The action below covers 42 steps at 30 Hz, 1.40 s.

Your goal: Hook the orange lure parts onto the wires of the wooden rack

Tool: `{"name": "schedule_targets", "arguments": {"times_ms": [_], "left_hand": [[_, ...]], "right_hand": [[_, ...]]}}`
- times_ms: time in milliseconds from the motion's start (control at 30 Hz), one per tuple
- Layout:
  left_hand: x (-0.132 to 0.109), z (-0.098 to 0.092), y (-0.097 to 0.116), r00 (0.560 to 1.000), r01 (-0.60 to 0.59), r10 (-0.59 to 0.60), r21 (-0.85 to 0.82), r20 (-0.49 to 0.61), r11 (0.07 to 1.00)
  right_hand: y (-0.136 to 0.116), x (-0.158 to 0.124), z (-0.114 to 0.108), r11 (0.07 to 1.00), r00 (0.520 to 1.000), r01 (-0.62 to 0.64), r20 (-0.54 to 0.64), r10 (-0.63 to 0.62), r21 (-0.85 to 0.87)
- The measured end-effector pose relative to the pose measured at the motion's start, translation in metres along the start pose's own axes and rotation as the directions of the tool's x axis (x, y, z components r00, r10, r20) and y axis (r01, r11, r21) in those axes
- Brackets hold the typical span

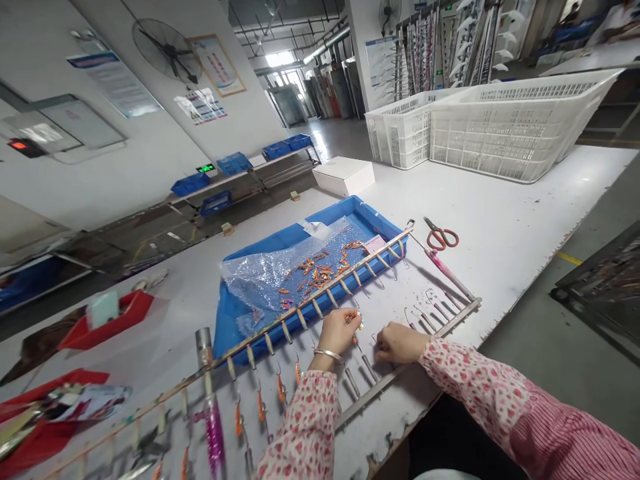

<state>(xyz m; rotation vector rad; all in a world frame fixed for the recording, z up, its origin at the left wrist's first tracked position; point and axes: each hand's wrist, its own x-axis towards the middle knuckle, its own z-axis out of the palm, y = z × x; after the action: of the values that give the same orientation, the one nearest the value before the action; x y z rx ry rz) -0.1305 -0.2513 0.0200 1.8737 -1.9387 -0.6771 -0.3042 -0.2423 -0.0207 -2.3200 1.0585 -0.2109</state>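
Note:
My left hand, with a bangle on the wrist, is closed in a pinch on a small orange lure over a long metal rack of pegs and wire hooks. My right hand is curled beside it, fingertips on a wire hook at the rack's near rail. Several orange lures hang from hooks on the rack's left part. Behind the rack a blue tray holds a bubble-wrap sheet with several loose orange lures.
Red-handled scissors lie right of the tray, a pink-handled tool below them. A purple-handled tool lies at the left. Red trays sit far left; white baskets and a white box stand at the back.

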Motion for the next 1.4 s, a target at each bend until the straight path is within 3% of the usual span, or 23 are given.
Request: {"name": "schedule_targets", "arguments": {"times_ms": [133,300,533,767,1033,1233,1400], "left_hand": [[-0.004,0.003,0.0,0.998,-0.06,0.06,0.015,0.027,0.998],[-0.016,0.003,-0.004,0.993,-0.112,0.111,0.02,0.04,0.994],[-0.023,0.007,0.003,0.988,-0.139,0.138,0.018,0.069,0.99],[-0.023,0.008,-0.001,0.994,-0.105,0.104,0.055,0.034,0.993],[-0.026,0.006,0.007,0.991,-0.126,0.126,-0.01,0.055,0.992],[-0.026,0.008,0.002,0.994,-0.11,0.11,0.018,0.018,0.994],[-0.027,0.005,0.003,0.994,-0.109,0.109,-0.027,0.017,0.994]], "right_hand": [[0.0,-0.004,0.018,0.974,0.992,-0.024,-0.112,0.051,0.225],[0.001,-0.003,0.022,0.87,0.966,-0.091,-0.169,0.195,0.485],[0.002,-0.002,0.023,0.837,0.94,-0.083,-0.236,0.245,0.541],[0.004,-0.002,0.026,0.749,0.962,-0.013,-0.195,0.189,0.662],[0.005,-0.001,0.028,0.777,0.945,-0.029,-0.236,0.227,0.629],[0.007,0.001,0.03,0.687,0.967,-0.025,-0.158,0.202,0.726],[0.008,0.001,0.03,0.688,0.962,-0.052,-0.15,0.23,0.724]]}}
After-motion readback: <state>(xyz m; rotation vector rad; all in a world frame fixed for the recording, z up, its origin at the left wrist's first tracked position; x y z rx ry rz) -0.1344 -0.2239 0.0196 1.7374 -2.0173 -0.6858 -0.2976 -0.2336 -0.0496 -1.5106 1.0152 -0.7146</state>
